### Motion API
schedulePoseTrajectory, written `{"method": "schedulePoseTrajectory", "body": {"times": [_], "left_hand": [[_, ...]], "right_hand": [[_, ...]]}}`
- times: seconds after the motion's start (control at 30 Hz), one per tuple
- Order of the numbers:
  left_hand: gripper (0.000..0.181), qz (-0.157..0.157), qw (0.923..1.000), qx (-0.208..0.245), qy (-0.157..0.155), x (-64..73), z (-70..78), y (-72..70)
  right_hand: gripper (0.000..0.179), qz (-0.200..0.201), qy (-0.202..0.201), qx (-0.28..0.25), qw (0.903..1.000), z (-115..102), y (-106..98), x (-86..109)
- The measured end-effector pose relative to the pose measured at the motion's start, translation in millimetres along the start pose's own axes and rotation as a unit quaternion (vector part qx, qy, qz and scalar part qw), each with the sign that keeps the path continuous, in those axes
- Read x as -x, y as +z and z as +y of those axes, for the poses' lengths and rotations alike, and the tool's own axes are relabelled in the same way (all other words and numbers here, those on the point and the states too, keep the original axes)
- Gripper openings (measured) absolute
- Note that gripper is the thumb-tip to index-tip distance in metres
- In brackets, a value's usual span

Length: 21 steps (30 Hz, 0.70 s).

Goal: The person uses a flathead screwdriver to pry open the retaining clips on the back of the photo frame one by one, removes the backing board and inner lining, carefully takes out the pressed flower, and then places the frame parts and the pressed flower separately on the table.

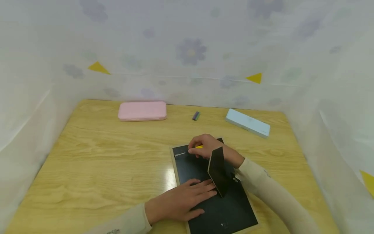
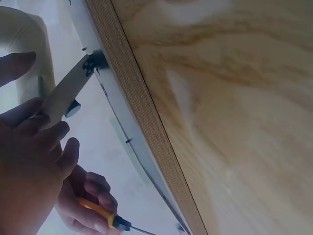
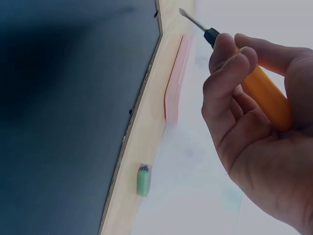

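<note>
A picture frame (image 1: 204, 216) lies with its black back up at the front of the table, its wooden rim (image 2: 142, 115) showing in the left wrist view. The hinged stand (image 1: 216, 167) of its backing is raised. My left hand (image 1: 190, 198) rests flat on the backing with fingers spread, fingertips right at the stand's foot. Above the frame's far left corner my right hand (image 1: 205, 146) grips a flat-tipped screwdriver (image 3: 268, 97) by its orange handle. The screwdriver's shaft (image 3: 191, 19) points toward that corner, and small dark tabs (image 3: 131, 112) sit along the backing's edge.
At the back of the wooden table (image 1: 102, 156) lie a pink case (image 1: 142, 111), a small green and purple block (image 1: 196, 116) and a light blue box (image 1: 247, 123). White flowered sheeting (image 1: 163, 48) closes in the back and sides.
</note>
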<state>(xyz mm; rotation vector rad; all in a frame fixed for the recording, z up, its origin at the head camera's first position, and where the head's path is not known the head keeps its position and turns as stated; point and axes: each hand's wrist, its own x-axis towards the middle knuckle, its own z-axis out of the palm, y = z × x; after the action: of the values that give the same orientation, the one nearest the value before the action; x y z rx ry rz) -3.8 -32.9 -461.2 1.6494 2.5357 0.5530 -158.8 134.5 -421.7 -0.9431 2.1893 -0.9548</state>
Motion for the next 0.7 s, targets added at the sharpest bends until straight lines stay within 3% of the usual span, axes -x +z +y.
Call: {"method": "schedulePoseTrajectory", "body": {"times": [0.2,0.4,0.53,0.7], "left_hand": [[0.062,0.004,0.999,0.04,0.021,-4.6,3.7,-1.2],[0.074,-0.001,0.9928,0.119,-0.014,-4.2,2.6,5.1],[0.084,-0.02,0.982,0.184,-0.036,-4.0,1.7,9.7],[0.1,-0.065,0.9799,0.185,-0.036,-4.8,2.8,11.3]], "right_hand": [[0.02,0.012,-0.005,0.012,0.9998,6,-3,2.0],[0.02,0.009,0.009,0.011,0.9999,16,-5,1.6],[0.021,-0.004,-0.01,0.005,0.9999,17,-7,-1.3],[0.023,-0.019,-0.026,-0.003,0.9995,19,-7,-3.4]]}}
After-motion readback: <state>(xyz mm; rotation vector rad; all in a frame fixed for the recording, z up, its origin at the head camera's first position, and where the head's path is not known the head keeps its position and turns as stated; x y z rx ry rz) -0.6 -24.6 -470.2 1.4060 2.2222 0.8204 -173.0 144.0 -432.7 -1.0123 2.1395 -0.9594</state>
